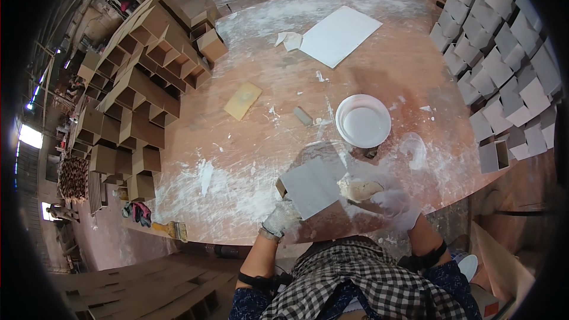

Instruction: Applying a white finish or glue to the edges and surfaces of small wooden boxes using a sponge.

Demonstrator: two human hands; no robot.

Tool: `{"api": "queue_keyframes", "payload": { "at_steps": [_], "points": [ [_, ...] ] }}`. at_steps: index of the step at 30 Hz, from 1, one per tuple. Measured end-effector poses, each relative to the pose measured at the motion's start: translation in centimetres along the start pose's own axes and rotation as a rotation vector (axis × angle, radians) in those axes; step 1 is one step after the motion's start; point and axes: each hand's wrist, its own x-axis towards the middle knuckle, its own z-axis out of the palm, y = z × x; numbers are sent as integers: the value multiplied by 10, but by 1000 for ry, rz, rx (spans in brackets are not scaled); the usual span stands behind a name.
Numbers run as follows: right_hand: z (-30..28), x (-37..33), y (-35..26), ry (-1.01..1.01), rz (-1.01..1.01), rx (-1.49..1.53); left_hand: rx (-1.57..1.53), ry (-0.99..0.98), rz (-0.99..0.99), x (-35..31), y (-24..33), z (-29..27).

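My left hand (281,218), in a whitish glove, grips the near left corner of a box (314,186) with a grey top face and a brown open end. The box is tilted over the near edge of the table. Smeared by motion, my gloved right hand (397,206) is closed round what looks like a brush (358,191) with cream bristles, beside the right edge of the box. Its handle is hidden. Beyond both hands, a white bowl (385,124) holds a white paste.
The table (195,136) bears a white sheet (341,35), a yellow pad (242,101), a small grey block (303,116) and, at the near left edge, another brush (172,230). Brown boxes (139,118) are stacked left; grey boxes (504,65) stand right.
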Motion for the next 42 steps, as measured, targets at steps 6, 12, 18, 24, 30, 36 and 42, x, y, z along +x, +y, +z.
{"api": "queue_keyframes", "payload": {
  "at_steps": [6, 12, 18, 24, 30, 36, 42],
  "points": [
    [-24, 22, -13, -145, 12, -198, 197, -159, 53, 24, 20, -15],
    [3, 49, 26, -177, -345, -1011, -658, 76, -182, 58, 48, 8],
    [-30, 24, 46, -286, -624, -1420, 226, -122, 119, 46, 41, 31],
    [-20, 65, 91, 93, -975, -1689, 49, -392, -256, 55, 61, 31],
    [-11, 71, 57, 46, -657, -1386, -43, -339, -188, 51, 57, 34],
    [-6, 12, 103, 281, -977, -1569, -122, -159, -192, 40, 55, 35],
    [9, 75, 53, 230, -737, -1553, -9, -343, -131, 55, 58, 29]
  ]
}}
